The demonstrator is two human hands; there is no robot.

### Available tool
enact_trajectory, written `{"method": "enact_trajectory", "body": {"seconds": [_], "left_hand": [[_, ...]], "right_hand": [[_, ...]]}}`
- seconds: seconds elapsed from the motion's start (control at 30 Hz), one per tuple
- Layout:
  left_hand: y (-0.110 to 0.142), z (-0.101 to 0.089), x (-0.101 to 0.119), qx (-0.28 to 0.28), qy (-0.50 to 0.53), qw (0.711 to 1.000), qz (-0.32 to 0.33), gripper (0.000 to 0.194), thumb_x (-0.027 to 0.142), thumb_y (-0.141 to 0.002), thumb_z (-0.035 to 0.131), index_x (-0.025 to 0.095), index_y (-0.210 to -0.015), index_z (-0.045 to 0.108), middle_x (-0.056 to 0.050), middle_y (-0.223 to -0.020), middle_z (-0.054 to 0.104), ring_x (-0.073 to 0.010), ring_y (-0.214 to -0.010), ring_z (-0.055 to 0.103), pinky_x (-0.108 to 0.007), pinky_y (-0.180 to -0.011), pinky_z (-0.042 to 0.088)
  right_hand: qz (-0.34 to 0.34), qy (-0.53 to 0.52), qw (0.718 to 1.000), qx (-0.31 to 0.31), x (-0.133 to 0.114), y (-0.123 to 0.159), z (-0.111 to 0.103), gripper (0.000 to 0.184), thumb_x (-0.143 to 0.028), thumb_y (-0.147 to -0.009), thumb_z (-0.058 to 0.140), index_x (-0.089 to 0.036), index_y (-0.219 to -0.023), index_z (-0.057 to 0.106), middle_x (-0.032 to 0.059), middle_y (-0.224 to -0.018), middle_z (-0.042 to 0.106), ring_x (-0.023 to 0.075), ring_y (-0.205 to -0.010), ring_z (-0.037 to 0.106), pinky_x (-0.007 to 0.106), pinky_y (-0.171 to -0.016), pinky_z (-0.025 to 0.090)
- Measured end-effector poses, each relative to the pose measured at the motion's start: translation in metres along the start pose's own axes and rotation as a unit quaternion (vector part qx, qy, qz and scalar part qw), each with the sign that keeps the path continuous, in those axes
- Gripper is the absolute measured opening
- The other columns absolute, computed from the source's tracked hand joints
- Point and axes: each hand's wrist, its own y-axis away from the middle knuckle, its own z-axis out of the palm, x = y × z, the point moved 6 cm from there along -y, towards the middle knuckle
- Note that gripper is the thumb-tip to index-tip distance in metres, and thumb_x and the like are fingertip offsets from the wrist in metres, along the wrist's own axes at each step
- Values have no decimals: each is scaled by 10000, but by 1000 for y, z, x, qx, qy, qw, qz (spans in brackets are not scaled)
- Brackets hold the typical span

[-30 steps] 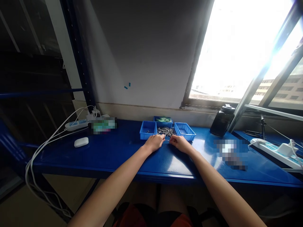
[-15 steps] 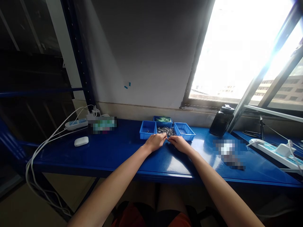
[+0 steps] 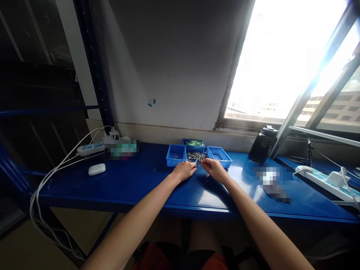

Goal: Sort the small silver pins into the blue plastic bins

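A heap of small slim metal pieces, screw-like (image 3: 197,156), lies on the blue table between two blue bins. My left hand (image 3: 184,170) rests at the near side of the heap, thumb and fingers pinched together; what they hold is too small to make out. Just right of it, my right hand (image 3: 215,169) is also closed in a pinch, its fingertips a short gap from the left ones. Whatever is in that pinch is too small to name. The left bin (image 3: 176,162) has a few thin metal pieces in it, and the right bin (image 3: 222,162) stands beside my right hand.
Behind the heap is a third blue bin (image 3: 194,149) with a green bag (image 3: 194,143). A black bottle (image 3: 263,145) stands at right, near a white power strip (image 3: 327,180). At left are a white case (image 3: 96,169), another power strip (image 3: 90,149) and loose white cables (image 3: 42,183).
My hands came together at the fingertips half a second ago and are now slightly apart again. The right hand has lifted a little. The bins have stayed put.
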Motion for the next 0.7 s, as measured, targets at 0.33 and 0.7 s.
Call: {"method": "enact_trajectory", "body": {"seconds": [0.33,0.7], "left_hand": [[1,-12,12,78,86,990,74,228,336,-849,382,221,-964,543,-21,-940,592,-158,-837,559,-226,-664,426],[5,-17,14,70,80,993,59,179,299,-806,432,205,-933,517,-24,-920,585,-161,-787,561,-226,-626,413]], "right_hand": [[-5,-11,997,-74,8,3,14,235,-336,-811,423,-170,-769,585,4,-673,573,113,-607,489,217,-576,364],[16,-11,996,-83,10,2,18,278,-382,-809,417,-168,-755,588,-1,-640,573,105,-576,485,212,-556,362]]}}
